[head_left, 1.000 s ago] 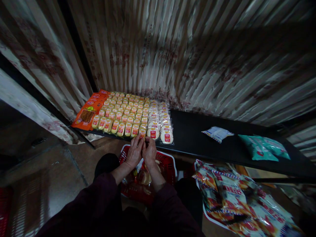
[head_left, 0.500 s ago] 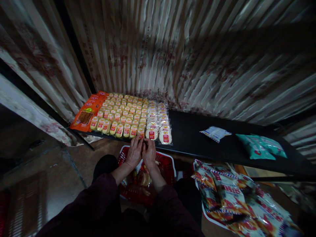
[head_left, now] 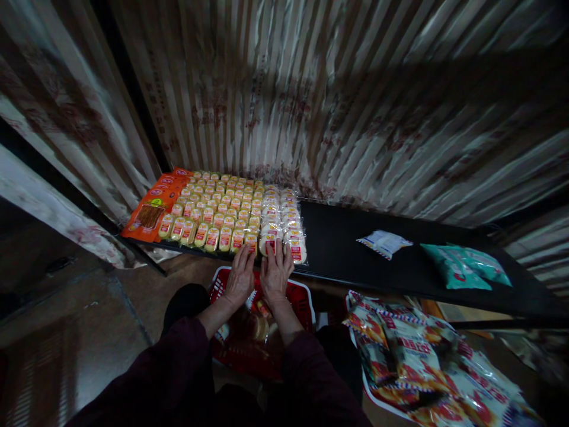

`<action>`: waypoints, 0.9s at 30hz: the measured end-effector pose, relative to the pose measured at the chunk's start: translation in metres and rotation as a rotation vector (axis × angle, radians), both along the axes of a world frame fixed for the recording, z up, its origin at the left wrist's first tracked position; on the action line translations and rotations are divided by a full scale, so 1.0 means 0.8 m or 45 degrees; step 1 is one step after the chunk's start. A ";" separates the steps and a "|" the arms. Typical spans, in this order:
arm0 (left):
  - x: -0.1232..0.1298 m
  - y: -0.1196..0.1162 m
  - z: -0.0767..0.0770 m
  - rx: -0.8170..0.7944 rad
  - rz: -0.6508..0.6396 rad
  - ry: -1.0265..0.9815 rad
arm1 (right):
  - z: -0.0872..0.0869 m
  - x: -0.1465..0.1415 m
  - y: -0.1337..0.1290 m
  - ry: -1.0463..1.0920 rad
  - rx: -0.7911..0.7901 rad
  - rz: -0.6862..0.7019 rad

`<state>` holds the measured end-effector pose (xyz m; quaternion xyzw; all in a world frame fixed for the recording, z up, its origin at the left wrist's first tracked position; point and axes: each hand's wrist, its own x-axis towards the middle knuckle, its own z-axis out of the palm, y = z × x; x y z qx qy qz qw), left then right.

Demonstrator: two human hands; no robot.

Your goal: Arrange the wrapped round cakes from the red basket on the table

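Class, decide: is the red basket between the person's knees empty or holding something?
Holding something: packaged items show inside the red basket.

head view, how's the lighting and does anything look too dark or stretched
Head view: dim overall, yellow packs showing brighter; head view, bottom: sleeves sink almost into black; head view, lower right: white-and-red bags look stretched, probably lens distortion.

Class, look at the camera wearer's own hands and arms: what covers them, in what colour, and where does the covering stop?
The left hand and right hand are bare, with no gloves. The left sleeve and right sleeve are dark purplish maroon, ending partway along the forearms. In this dim light, no pattern shows on the cloth.
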<state>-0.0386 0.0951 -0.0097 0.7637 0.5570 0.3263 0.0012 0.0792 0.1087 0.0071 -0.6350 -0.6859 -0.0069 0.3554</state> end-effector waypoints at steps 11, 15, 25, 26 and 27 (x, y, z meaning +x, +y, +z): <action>-0.007 0.007 0.004 0.157 0.091 0.142 | -0.004 0.026 0.029 -0.268 0.035 -0.097; -0.008 0.015 0.001 0.217 0.079 0.137 | -0.003 0.028 0.038 -0.287 0.061 -0.076; -0.007 0.029 -0.007 0.294 0.057 0.066 | -0.010 0.026 0.041 -0.311 0.061 -0.079; -0.007 0.030 -0.007 0.292 0.054 0.071 | -0.010 0.026 0.041 -0.311 0.061 -0.080; -0.008 0.030 -0.008 0.291 0.049 0.076 | -0.009 0.026 0.041 -0.311 0.061 -0.080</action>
